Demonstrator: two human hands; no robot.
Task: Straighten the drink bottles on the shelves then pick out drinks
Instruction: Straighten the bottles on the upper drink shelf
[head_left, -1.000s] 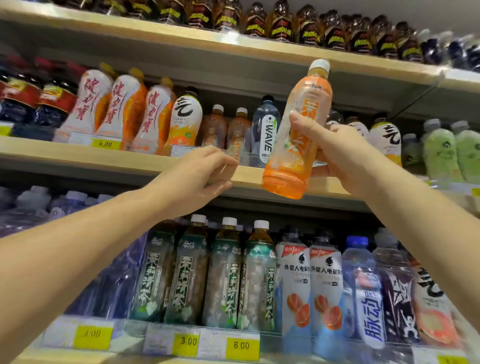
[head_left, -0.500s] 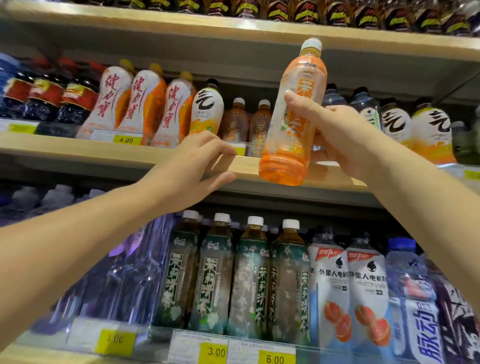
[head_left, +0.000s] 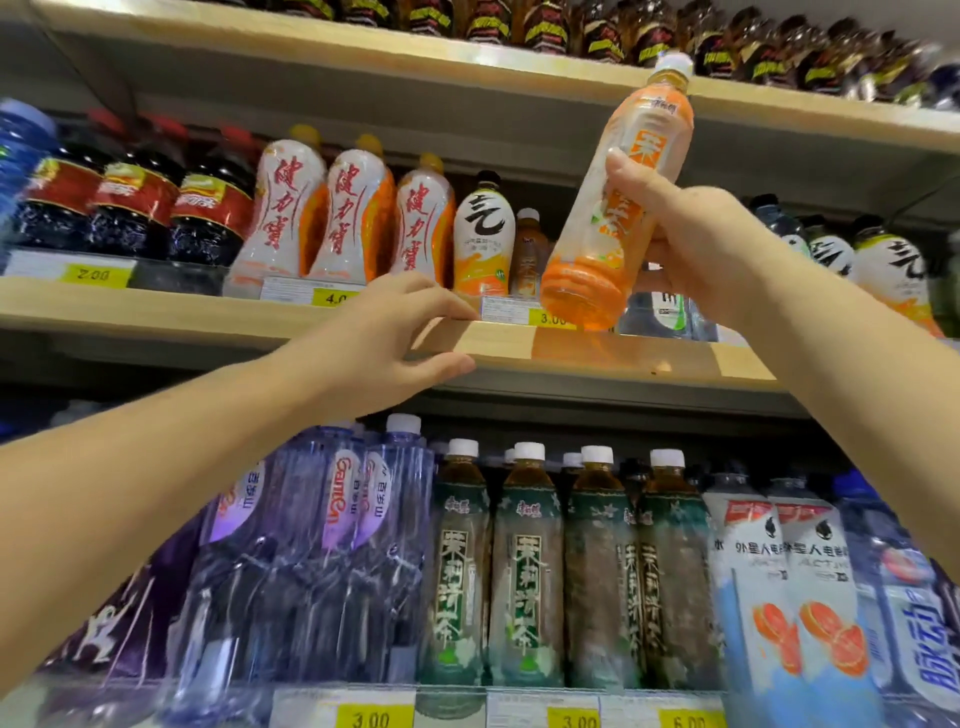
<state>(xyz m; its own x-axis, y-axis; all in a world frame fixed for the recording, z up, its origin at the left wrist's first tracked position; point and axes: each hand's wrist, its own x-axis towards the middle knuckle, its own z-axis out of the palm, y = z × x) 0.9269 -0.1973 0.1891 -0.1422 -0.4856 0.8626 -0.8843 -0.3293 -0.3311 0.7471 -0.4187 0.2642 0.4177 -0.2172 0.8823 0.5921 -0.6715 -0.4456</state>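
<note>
My right hand grips an orange tea bottle with a white cap, holding it tilted in the air in front of the middle shelf. My left hand holds the wooden front edge of that shelf, fingers on top and thumb underneath. Behind the hands, the middle shelf carries white-and-orange bottles with red script, a white-and-orange bottle with a black cap and a small brown tea bottle.
Dark bottles with red labels stand at the left of the middle shelf. The lower shelf holds clear water bottles, green tea bottles and white-and-blue drinks. Dark bottles line the top shelf. Yellow price tags run along the edges.
My view has shifted left along the shelves. The orange bottle stays in my right hand, held a little higher and more tilted. My left hand keeps its hold on the shelf edge.
</note>
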